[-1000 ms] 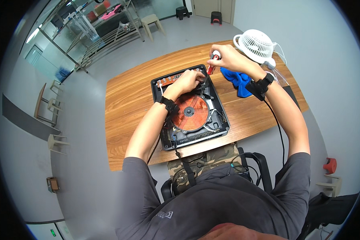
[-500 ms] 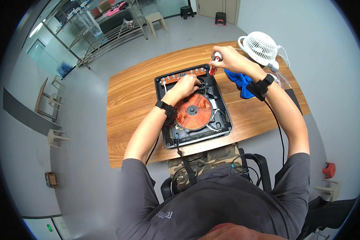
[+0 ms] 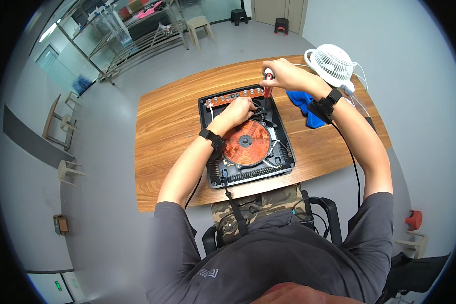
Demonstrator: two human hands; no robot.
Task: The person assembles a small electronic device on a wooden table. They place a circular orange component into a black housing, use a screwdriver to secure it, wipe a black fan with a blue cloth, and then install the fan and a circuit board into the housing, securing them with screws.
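An opened induction cooker lies on the table, its black casing (image 3: 283,133) showing the round copper coil (image 3: 257,148) inside. Along its far edge runs an orange control board (image 3: 220,101) with several silver buttons. My right hand (image 3: 287,76) is wrapped round the red and white handle of a screwdriver (image 3: 267,90), held nearly upright with its shaft pointing down at the casing's far right part. Whether the tip touches anything is too small to tell. My left hand (image 3: 236,112) reaches in beyond the coil, fingers pinched at black parts and wires (image 3: 260,109); what they hold is hidden.
On the wooden table (image 3: 167,131), a blue cloth (image 3: 304,106) lies right of the cooker. Behind it stands a white fan (image 3: 332,65) with its cable. Black cords hang from both wristbands. A metal rack (image 3: 137,50) and stools stand farther off.
My right hand has shifted slightly left with the screwdriver, which now stands more upright. My left hand stays at the same spot inside the casing.
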